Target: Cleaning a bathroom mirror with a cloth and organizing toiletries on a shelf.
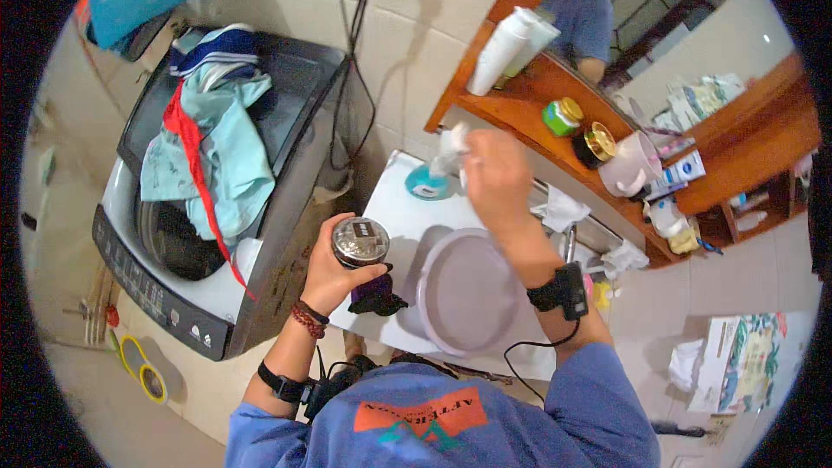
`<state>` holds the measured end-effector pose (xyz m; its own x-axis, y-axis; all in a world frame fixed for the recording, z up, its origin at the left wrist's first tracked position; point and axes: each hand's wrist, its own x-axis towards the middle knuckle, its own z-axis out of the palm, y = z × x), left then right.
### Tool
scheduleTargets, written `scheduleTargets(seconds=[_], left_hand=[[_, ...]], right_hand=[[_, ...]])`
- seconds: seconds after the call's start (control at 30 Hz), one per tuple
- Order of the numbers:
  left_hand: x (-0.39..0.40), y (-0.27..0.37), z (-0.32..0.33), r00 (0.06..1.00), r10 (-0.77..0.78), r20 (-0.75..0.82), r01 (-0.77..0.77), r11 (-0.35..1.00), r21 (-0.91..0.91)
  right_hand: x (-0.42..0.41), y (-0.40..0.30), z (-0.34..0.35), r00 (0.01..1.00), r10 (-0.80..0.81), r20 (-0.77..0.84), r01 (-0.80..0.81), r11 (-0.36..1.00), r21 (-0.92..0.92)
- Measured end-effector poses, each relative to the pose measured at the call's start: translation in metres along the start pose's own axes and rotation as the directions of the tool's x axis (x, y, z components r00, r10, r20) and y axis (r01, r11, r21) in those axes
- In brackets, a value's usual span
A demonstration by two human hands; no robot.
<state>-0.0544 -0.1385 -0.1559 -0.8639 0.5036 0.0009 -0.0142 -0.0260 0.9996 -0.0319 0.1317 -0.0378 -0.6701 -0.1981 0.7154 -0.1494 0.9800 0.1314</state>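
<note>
My left hand grips a round dark jar with a clear lid bearing a label, held above the left part of a white counter. Under it lies a bunched dark purple and black cloth. My right hand, blurred and with fingers curled, is at the back of the counter. Right beside its fingers are a blurred white item and a blue bottle; whether the hand holds anything is unclear. A pale lilac basin stands in front of this hand.
At left, a top-loading washing machine carries light green clothing and a red strap. Bottles, jars and a mug line a wooden shelf beneath a mirror. Dark cables hang on the wall. A tissue pack is at right.
</note>
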Motion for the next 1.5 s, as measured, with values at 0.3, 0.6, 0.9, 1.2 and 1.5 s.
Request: scheduleTargets(seconds=[0.3,0.6,0.9,1.2,1.5], left_hand=[[0.009,0.005,0.032,0.989,0.026,0.148,-0.033,0.999,0.044],[0.006,0.005,0.041,0.987,-0.017,0.158,0.016,1.0,0.002],[0.006,0.003,0.04,0.99,-0.017,0.142,0.01,0.999,0.045],[0.006,0.007,0.049,0.985,0.012,0.17,-0.011,1.0,-0.007],[0.001,0.005,0.041,0.994,-0.028,0.108,0.018,0.996,0.093]], right_hand=[[0.006,0.049,-0.024,0.956,0.289,0.055,-0.27,0.936,-0.228],[0.05,0.103,0.027,0.873,0.474,0.116,-0.418,0.85,-0.322],[0.031,0.086,0.002,0.952,0.296,0.074,-0.3,0.953,0.044],[0.04,0.071,0.016,0.956,0.286,0.06,-0.291,0.95,0.111],[0.041,0.067,0.018,0.954,0.298,0.036,-0.3,0.944,0.141]])
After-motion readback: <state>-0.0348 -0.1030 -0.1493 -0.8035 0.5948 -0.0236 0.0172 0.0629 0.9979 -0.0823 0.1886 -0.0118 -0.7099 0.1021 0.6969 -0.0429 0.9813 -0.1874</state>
